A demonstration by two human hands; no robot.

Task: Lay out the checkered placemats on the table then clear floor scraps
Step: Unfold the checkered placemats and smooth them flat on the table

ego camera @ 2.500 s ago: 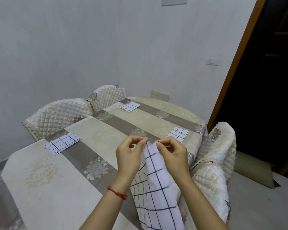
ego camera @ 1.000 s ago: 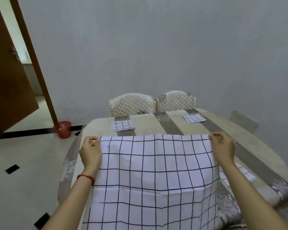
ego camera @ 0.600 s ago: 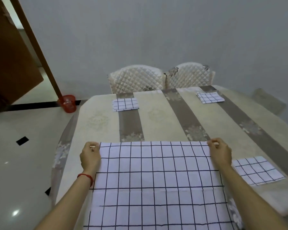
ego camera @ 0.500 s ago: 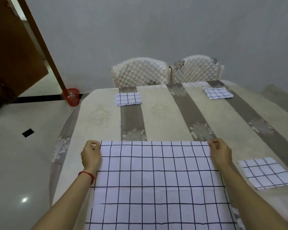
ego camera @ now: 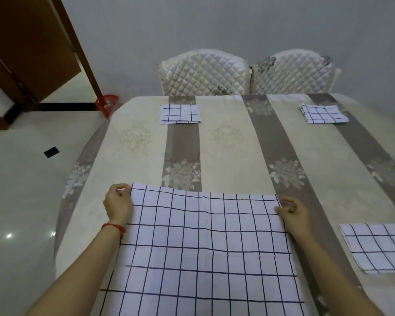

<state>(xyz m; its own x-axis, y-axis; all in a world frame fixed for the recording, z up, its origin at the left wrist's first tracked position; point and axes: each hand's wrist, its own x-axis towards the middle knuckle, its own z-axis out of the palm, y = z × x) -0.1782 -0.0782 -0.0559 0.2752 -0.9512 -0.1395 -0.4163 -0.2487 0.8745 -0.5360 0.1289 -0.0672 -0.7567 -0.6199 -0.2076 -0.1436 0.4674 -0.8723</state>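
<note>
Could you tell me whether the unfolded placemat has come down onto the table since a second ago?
Yes. The unfolded placemat has dropped flat onto the table, no longer hanging upright.

Unfolded checkered placemat (ego camera: 203,247) flat on table (ego camera: 228,156) before me; my left hand (ego camera: 118,202) pinches its far-left corner, right hand (ego camera: 293,212) rests on far-right corner.

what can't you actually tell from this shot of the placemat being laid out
Head view only:
- Near edge of the unfolded placemat: cut off by the bottom of the frame.
- Floor scraps: none can be made out; the table hides the floor beyond and to the right.
- Red bin: partly behind the table edge, contents unclear.
- Right hand: whether its fingers pinch the cloth or only rest on it.
</note>
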